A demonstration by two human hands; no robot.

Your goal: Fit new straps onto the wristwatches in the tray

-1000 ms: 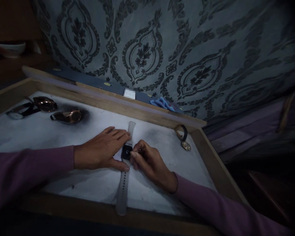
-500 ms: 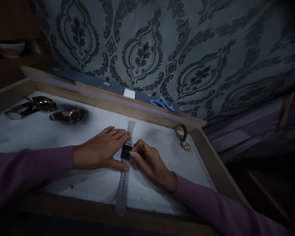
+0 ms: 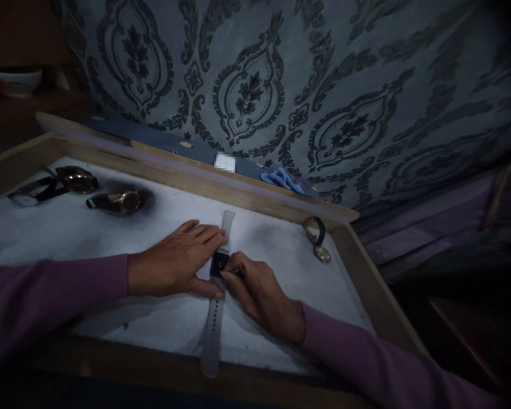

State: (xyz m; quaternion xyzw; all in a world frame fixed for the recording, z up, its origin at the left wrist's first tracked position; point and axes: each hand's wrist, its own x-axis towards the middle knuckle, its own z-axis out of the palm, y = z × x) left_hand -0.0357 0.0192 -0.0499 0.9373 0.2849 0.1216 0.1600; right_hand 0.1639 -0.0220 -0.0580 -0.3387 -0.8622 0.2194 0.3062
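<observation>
Compared with half a second ago, the right hand point(image 3: 262, 292) has shifted slightly toward the person, so its fingertips now meet the lower right edge of the smartwatch point(image 3: 220, 263) and more of the dark screen shows. The left hand point(image 3: 176, 258) has stayed where it was, and so has the watch, lying face up on the white worktop point(image 3: 276, 233) between the two hands. The left hand is flat and spread, grasping nothing: its fingertips rest at the upper strap point(image 3: 227, 222), its thumb at the top of the lower strap point(image 3: 212, 338). The right hand's fingers are curled at the case (there is a thin glint by them), but I cannot tell whether they grip anything. The lower strap runs down to the near wooden rim point(image 3: 162, 363). Another wristwatch point(image 3: 322, 253) lies well apart, near the right-hand corner.
</observation>
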